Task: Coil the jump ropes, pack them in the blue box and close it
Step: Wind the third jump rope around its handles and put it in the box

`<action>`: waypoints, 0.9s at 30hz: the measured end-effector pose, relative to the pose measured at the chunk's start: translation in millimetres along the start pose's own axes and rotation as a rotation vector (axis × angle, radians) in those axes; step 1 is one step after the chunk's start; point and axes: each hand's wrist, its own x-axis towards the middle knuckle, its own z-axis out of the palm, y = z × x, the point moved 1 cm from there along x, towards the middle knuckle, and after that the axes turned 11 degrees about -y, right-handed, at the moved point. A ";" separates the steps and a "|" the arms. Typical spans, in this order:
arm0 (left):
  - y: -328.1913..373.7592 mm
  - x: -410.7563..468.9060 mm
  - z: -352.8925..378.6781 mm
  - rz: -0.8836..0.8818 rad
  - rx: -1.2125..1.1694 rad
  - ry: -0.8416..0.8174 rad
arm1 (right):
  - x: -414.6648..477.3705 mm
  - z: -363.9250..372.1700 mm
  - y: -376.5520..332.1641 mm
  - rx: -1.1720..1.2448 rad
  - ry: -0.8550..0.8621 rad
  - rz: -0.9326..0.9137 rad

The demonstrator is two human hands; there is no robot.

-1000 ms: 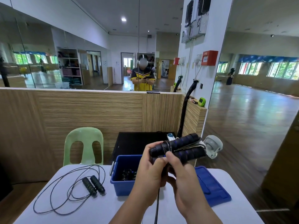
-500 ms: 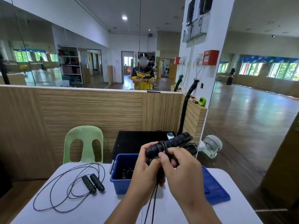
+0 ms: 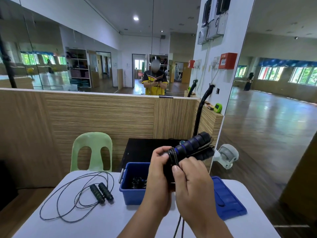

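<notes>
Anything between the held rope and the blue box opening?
Nothing visible. The left hand grips the jump rope handles, and the right hand pinches its cord, which hangs loose. The blue box stands open just beyond them, lid flat on the table to its right. Dark coiled rope already lies inside.

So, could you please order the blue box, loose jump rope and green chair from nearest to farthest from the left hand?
1. blue box, right beside the left hand
2. loose jump rope, left on the table
3. green chair, behind the table
</notes>
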 end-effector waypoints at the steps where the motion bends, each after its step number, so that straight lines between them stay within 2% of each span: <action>1: -0.1 1.5 0.7 -0.002 0.030 0.029 | -0.5 -0.8 0.0 0.010 -0.008 0.000; 5: 2.3 4.9 0.5 -0.050 0.115 0.101 | -3.6 -0.3 3.5 0.066 -0.052 0.022; 12: 0.7 9.0 -7.9 -0.293 0.039 0.171 | -6.9 3.2 12.7 0.094 -0.141 -0.003; 18: 2.0 14.6 -14.5 -0.194 0.203 0.296 | -14.7 8.2 15.6 0.169 -0.221 -0.003; 27: 4.3 19.2 -18.5 -0.173 0.275 0.295 | -30.9 15.3 37.4 0.169 -0.331 0.012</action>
